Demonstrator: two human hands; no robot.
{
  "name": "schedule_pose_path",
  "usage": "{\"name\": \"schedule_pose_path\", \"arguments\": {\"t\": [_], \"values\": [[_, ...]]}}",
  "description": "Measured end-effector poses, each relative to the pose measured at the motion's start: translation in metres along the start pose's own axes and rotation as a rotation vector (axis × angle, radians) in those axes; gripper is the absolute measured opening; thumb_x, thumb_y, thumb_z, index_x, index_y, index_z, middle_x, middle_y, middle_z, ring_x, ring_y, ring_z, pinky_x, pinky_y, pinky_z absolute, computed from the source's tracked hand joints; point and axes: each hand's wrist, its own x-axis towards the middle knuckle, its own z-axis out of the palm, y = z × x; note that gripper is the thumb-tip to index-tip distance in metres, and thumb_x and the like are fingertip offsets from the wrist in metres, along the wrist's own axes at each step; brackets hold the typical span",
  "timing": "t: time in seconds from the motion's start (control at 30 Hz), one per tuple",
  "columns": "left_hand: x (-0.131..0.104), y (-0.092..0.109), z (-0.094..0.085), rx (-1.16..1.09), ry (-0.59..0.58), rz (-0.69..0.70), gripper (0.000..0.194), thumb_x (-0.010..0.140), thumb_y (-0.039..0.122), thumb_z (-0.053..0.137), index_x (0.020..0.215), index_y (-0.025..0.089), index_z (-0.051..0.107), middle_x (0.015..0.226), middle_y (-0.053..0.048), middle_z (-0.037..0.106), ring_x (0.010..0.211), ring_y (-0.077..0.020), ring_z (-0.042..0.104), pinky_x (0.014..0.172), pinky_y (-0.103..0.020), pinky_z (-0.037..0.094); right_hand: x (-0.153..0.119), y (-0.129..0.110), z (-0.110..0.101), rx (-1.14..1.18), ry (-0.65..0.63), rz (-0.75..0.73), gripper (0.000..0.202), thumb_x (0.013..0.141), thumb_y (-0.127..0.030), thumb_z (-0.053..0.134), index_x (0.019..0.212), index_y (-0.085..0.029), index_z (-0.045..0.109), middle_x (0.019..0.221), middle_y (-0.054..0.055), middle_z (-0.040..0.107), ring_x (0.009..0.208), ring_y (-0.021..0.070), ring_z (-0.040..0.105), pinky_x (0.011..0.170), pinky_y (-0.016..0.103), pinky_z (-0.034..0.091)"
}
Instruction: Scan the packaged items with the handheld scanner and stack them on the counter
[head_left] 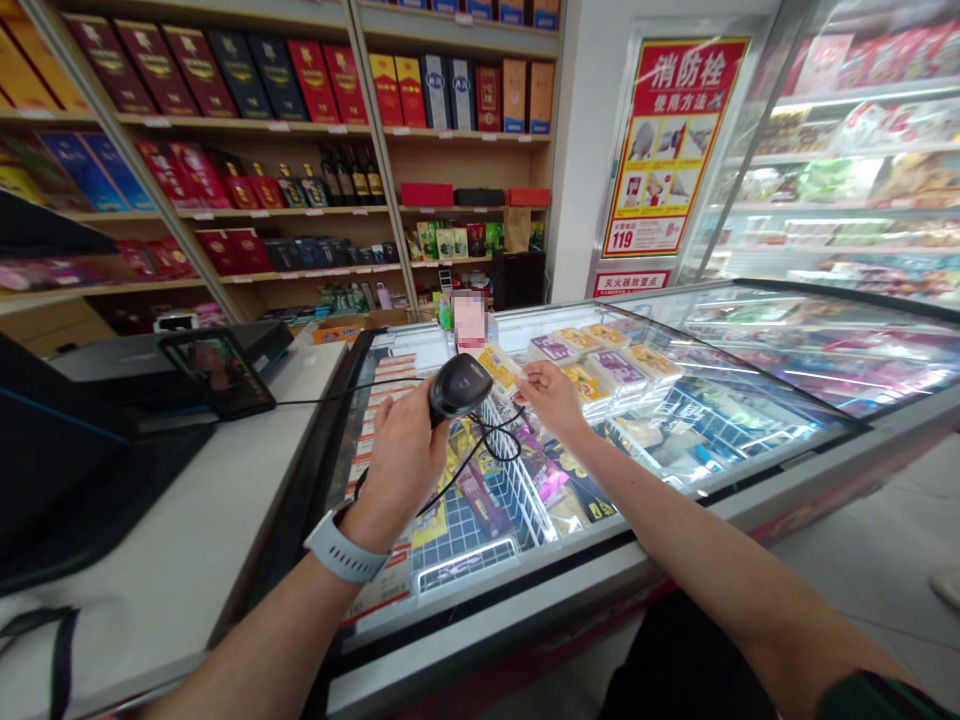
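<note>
A: What is the setting in the head camera's view?

B: A glass-topped freezer (757, 430) spreads beneath both hands in a shop. Shelves (285, 127) of boxes and bottles rise beyond the fingertips; a red poster (675, 150) hangs on the wall beyond them, to the right.

A: And the hands?

B: The left hand (405, 450), a watch (346, 545) at its wrist, has its fingers wrapped around a black scanner (461, 387). The right hand (555, 400) pinches the right edge of a yellow package (500, 370) between thumb and fingertips. That package sits just left of those fingertips, beyond the scanner's head; whether it touches the glass is hard to tell.

A: What surrounds the fingers?

B: Stacked packages (619, 368), purple and yellow, stand near the right fingertips, to their right. A looped cable (519, 447) hangs between the hands, above a wire basket (523, 490) seen through the glass.

A: Edges and room?

B: The front rail (487, 632) runs nearer the wearer than either hand's fingers. Left of the left fingers comes the freezer's dark side frame (307, 500), then a counter (176, 510). The broadest stretch of glass lies right of the right fingers, past the stacks.
</note>
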Motion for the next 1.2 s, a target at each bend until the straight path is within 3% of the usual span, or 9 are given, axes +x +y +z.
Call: {"name": "schedule_pose_path", "arguments": {"t": [0.57,0.87,1.03,1.2], "values": [[0.001,-0.003,0.0,0.067,0.023,0.047,0.048,0.086,0.024,0.049,0.131,0.009,0.046,0.116,-0.017,0.062,0.108,-0.0307,0.056,0.097,-0.045,0.041,-0.001,0.0,0.001,-0.005,-0.001,0.0,0.032,0.069,-0.039,0.069,0.089,-0.02,0.053,0.071,-0.005,0.061,0.056,0.0101,0.061,0.057,0.027,0.057],[0.001,0.0,0.001,0.044,0.021,0.04,0.047,0.086,0.021,0.047,0.132,0.009,0.045,0.121,-0.017,0.061,0.115,-0.0304,0.054,0.103,-0.049,0.037,-0.003,-0.001,0.002,-0.025,-0.002,-0.019,0.031,0.071,-0.039,0.068,0.09,-0.02,0.054,0.074,-0.003,0.06,0.061,0.0115,0.06,0.059,0.029,0.057],[0.002,-0.004,0.001,0.041,0.056,0.043,0.043,0.087,0.022,0.047,0.128,0.009,0.047,0.118,-0.017,0.062,0.112,-0.0317,0.055,0.101,-0.049,0.038,-0.004,-0.01,-0.003,-0.233,0.054,-0.164,0.024,0.076,-0.035,0.064,0.094,-0.02,0.059,0.076,-0.001,0.063,0.064,0.0132,0.06,0.062,0.029,0.055],[0.001,-0.008,0.002,0.033,0.053,0.043,0.044,0.087,0.022,0.047,0.129,0.009,0.047,0.121,-0.017,0.061,0.115,-0.0327,0.054,0.101,-0.051,0.038,-0.007,-0.041,-0.023,-0.488,0.199,-0.423,0.02,0.083,-0.031,0.058,0.1,-0.021,0.063,0.092,0.005,0.065,0.07,0.0147,0.06,0.062,0.028,0.053]]}}
